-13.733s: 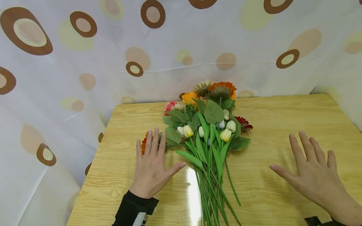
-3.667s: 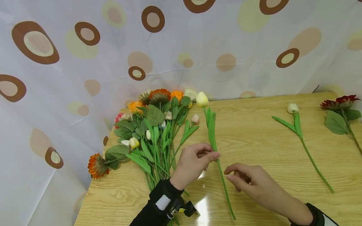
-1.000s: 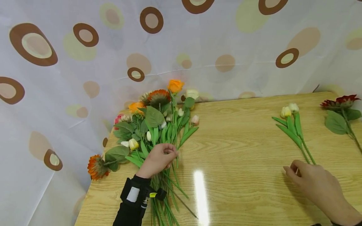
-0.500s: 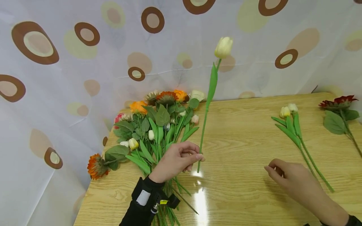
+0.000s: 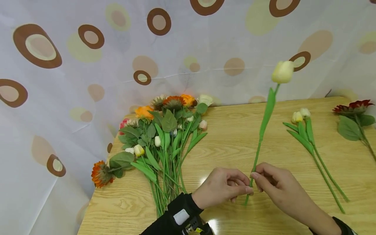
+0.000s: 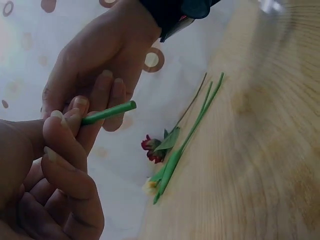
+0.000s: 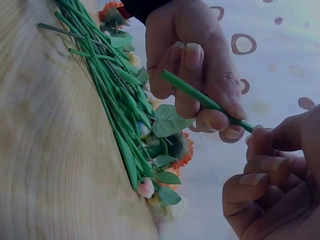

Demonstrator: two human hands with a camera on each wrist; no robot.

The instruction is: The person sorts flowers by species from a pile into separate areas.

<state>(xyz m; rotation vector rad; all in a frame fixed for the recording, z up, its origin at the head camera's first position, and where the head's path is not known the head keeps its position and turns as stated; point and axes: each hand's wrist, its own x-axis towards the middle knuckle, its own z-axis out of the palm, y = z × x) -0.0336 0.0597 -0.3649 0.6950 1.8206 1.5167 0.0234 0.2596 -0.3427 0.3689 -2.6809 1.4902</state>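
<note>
Standing upright above the wooden table (image 5: pixel 235 137): one cream tulip (image 5: pixel 282 71), its stem pinched low between left hand (image 5: pixel 221 187) and right hand (image 5: pixel 276 186), fingertips of both curled onto it. Right of it, two tulips (image 5: pixel 311 147) lying flat, then a red flower (image 5: pixel 351 109). Left, a mixed flower pile (image 5: pixel 161 137).

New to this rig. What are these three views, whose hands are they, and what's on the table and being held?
No machine here: a person works bare-handed, with one camera on the head and one on each wrist. The head view looks down at a wooden table. The left hand and right hand both pinch the stem of a pale yellow tulip, held upright. The wrist views show the same grip close up. A pile of artificial flowers lies on the left, two tulips and a red flower on the right.
</note>
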